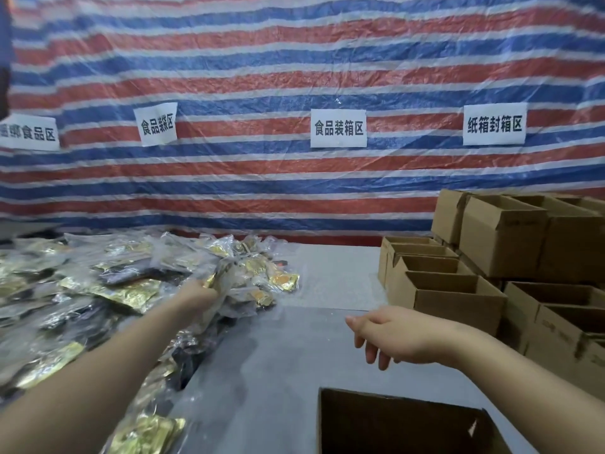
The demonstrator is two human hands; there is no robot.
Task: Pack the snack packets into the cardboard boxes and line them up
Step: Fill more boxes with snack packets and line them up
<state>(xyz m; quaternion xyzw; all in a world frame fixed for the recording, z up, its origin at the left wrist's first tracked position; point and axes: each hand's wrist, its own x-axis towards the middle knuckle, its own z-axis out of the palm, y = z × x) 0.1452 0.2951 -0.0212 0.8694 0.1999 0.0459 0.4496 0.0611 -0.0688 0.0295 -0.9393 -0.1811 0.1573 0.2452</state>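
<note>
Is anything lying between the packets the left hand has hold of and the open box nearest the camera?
Nothing visible. The left hand grips packets at the pile's edge; bare grey table runs from there to the open box. The right hand hovers above that stretch, holding nothing.

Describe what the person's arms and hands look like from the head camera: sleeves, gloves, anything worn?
Both arms are bare as far as the frame shows: no sleeves in view. The left hand and the right hand wear no gloves. No watch, bracelet or ring shows on the visible wrists or fingers, though the left hand's fingers are partly hidden.
</note>
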